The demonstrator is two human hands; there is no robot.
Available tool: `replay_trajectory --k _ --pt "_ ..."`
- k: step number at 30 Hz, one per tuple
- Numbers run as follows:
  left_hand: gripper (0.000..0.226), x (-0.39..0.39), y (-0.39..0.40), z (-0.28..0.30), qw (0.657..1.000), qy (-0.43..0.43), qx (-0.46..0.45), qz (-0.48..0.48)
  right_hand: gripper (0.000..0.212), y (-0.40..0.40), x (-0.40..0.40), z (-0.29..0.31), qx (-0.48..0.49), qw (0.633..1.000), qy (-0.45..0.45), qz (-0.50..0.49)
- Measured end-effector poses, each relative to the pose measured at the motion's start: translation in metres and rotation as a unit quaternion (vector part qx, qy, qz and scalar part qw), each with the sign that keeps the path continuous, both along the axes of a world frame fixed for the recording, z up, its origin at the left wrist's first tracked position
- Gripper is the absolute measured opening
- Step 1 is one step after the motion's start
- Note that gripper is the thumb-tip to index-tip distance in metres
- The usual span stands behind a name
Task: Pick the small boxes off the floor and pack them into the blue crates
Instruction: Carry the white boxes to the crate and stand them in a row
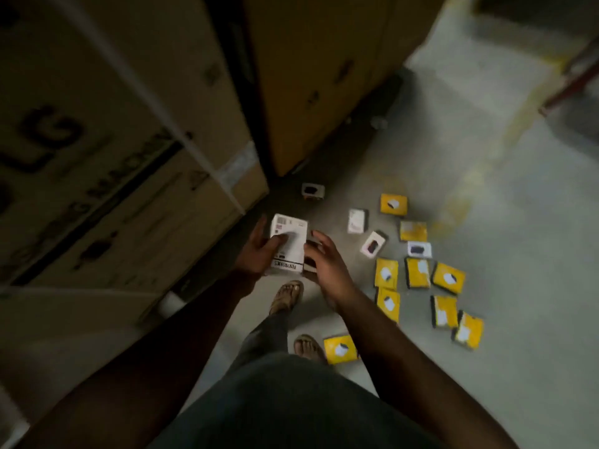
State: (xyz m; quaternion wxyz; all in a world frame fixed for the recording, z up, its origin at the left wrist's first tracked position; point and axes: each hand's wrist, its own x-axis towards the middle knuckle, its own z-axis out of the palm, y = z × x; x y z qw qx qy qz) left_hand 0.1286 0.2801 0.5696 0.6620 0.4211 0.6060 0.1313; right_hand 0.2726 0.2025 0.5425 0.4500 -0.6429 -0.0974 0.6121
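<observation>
Boxes, small and mostly yellow or white, lie scattered on the grey floor [486, 222] to the right of both hands. Nearest the viewer, one yellow box [340, 349] sits below the right forearm, just beside a sandalled foot [308, 346]; a second sandalled foot [287, 294] stands directly below the hands. The left hand [259, 254] grips a white box [288, 244] from its left side, thumb curled across the upper face, with the printed end of the box turned toward the viewer. The right hand [327, 264] is against the right side of a smaller box [311, 254] that stands touching the white box; its fingers are spread and bent, but blur hides whether they close on that box, so its grip cannot be told. Right of the right hand, a cluster of yellow boxes [418, 273] lies flat, some touching one another, with several more nearer the viewer at lower right. Beyond these, right of and above the hands, lie white boxes [372, 243], one more yellow box [393, 204] farther out, and a lone white box with a dark picture [312, 190] straight above the hands. Left of the left hand rises a large cardboard carton [113, 157] with black lettering; a second brown carton [324, 76] stands farther off, above the hands.
</observation>
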Motion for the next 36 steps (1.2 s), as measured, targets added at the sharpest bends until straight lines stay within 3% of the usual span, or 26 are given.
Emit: replay_trajectory --k 3,8,12,14,17,20,22,27,34,36 --pt "0.031 -0.056 -0.046 0.027 0.997 -0.017 0.033 0.071 0.060 -0.018 -0.029 0.032 0.017 0.989 0.062 0.130" --pt "0.019 -0.135 -0.137 0.072 0.975 -0.039 0.007 0.219 0.080 -0.052 -0.108 0.064 0.014 0.945 0.045 0.324" --pt "0.022 -0.217 -0.210 0.097 0.957 -0.056 0.043 0.282 0.062 -0.080 -0.194 0.090 0.033 0.879 0.041 0.473" --pt "0.022 -0.258 -0.251 0.101 0.945 -0.021 0.067 0.319 0.054 -0.099 -0.239 0.103 0.058 0.846 0.030 0.529" --pt "0.040 -0.316 -0.308 0.102 0.913 0.097 0.111 0.381 0.064 -0.126 -0.302 0.114 0.104 0.826 -0.002 0.553" --pt "0.105 -0.370 -0.367 0.103 0.898 0.190 0.142 0.370 0.068 -0.154 -0.364 0.122 0.172 0.817 -0.029 0.550" --pt "0.120 -0.403 -0.405 0.107 0.896 0.216 0.167 0.351 0.068 -0.171 -0.409 0.122 0.205 0.800 -0.030 0.563" --pt "0.111 -0.491 -0.483 0.122 0.856 0.285 0.241 0.358 0.056 -0.238 -0.524 0.159 0.231 0.759 -0.008 0.609" --pt "0.082 -0.608 -0.558 0.156 0.786 0.348 0.328 0.391 0.069 -0.315 -0.671 0.197 0.328 0.683 0.019 0.652" --pt "0.083 -0.636 -0.568 0.165 0.776 0.343 0.337 0.408 0.072 -0.326 -0.703 0.210 0.350 0.670 0.029 0.654"
